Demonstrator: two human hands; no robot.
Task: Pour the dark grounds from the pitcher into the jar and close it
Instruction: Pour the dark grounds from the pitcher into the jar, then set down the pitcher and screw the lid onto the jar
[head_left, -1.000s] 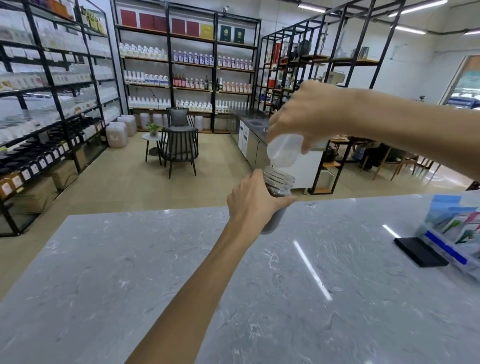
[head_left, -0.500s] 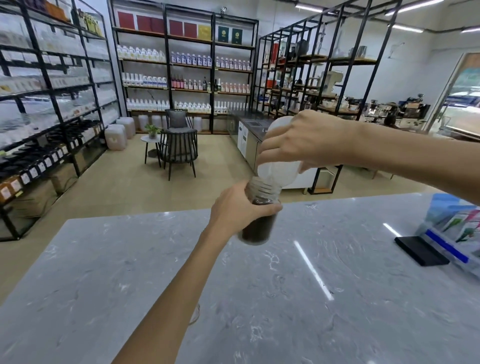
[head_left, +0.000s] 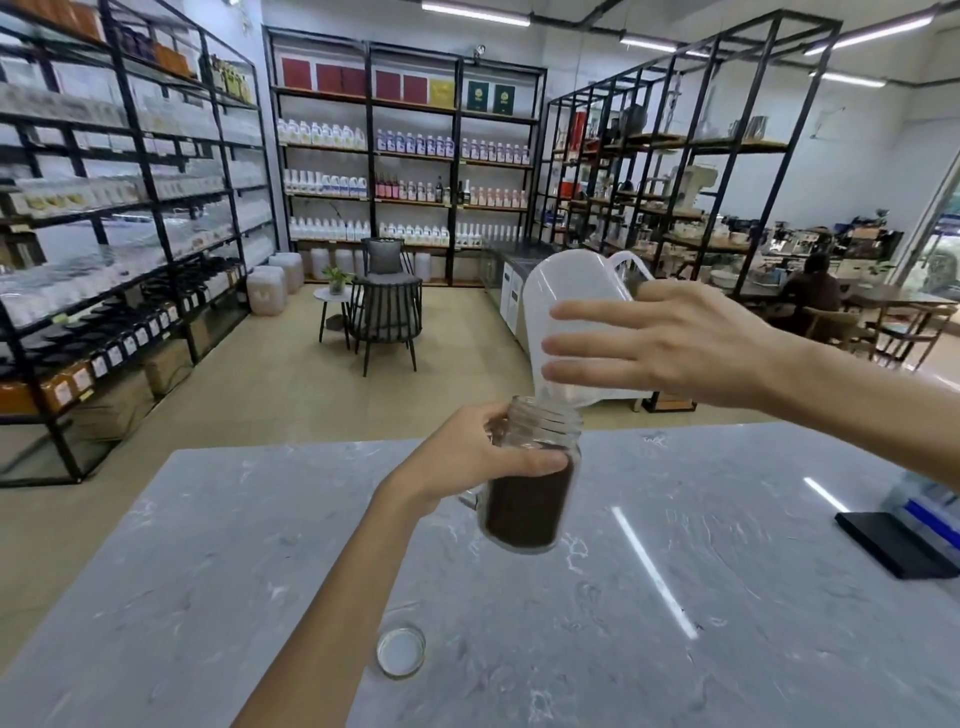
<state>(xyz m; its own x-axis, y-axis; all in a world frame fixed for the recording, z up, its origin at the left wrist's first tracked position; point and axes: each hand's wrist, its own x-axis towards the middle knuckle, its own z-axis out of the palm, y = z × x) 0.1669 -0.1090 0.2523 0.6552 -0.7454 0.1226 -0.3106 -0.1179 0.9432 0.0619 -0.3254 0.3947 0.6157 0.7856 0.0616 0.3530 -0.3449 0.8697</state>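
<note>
above the marble counter (head_left: 675, 545), the left hand (head_left: 467, 457) gripped the glass jar (head_left: 530, 483), likely heavy and slick, just below its threaded neck, while the right hand (head_left: 675, 348) clasped the light, upended plastic pitcher (head_left: 571, 291).

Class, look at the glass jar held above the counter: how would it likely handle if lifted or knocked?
The jar looks like clear glass, so probably stiff and breakable. Dark grounds fill most of it, so likely fairly heavy for its size. The left hand grips it tilted with no lid on, so a knock might spill.
</note>
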